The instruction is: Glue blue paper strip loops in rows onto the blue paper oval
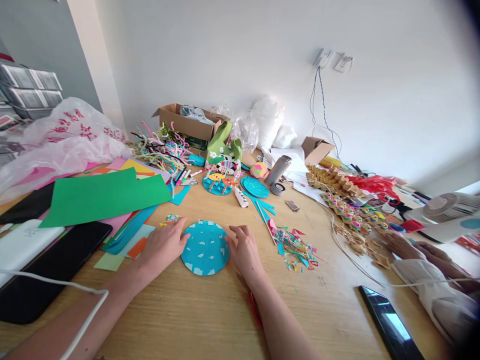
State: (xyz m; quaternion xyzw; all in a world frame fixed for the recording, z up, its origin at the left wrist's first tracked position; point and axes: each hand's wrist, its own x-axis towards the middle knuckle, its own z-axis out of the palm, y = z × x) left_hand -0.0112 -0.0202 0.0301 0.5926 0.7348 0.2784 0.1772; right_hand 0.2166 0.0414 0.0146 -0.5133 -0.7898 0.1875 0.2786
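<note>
A round blue disc [205, 250] with small white patches lies flat on the wooden table between my hands. My left hand [167, 242] is at its left edge, fingers loosely stretched out and the thumb touching or very near the rim. On the opposite side, my right hand [245, 252] has its fingers apart, with the thumb by the right edge. Neither hand grips anything. Small colourful paper bits [170, 219] lie just beyond my left hand. Part of a red curved object [255, 307] shows from under my right forearm; the rest is hidden.
Green paper sheets [101, 197] and a black phone-like slab [63, 270] are at left. Behind stand a glue bottle [241, 196], decorated blue discs [217, 184] and a metal flask [278, 170]. Paper scraps [296, 247], a phone [390, 322] and another person's hands [405, 247] are at right.
</note>
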